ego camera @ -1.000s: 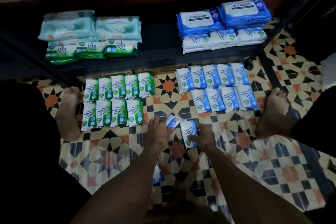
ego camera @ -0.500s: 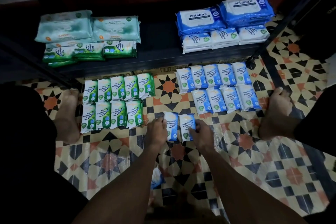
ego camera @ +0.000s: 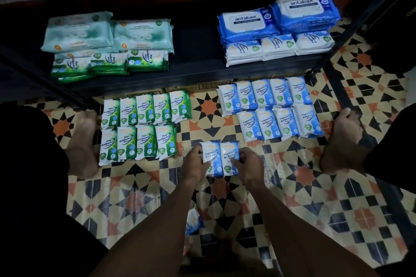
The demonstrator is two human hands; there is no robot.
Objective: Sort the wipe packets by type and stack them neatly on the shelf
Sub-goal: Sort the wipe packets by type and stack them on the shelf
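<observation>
Two blue fragrance-free wipe packets lie side by side on the floor tiles. My left hand (ego camera: 195, 164) grips the left blue packet (ego camera: 211, 155) and my right hand (ego camera: 248, 167) grips the right blue packet (ego camera: 229, 157). Beyond them sit two rows of blue packets (ego camera: 270, 110) on the right and two rows of green pine packets (ego camera: 141, 123) on the left. The black shelf (ego camera: 198, 69) holds teal packs (ego camera: 108, 33) and green packets (ego camera: 110, 63) at left, large blue antabax packs (ego camera: 276, 20) and white-blue packets (ego camera: 276, 47) at right.
My bare feet rest at the left (ego camera: 82, 141) and right (ego camera: 340, 141) of the rows. Another blue packet (ego camera: 193, 222) lies between my forearms, partly hidden. Shelf uprights (ego camera: 351, 27) slant down at both sides. Patterned tiles (ego camera: 292, 186) cover the floor.
The left packet, tilted and apart a second ago, now lies straight against the right one. Both hands have closed in on the pair, which sits slightly farther forward.
</observation>
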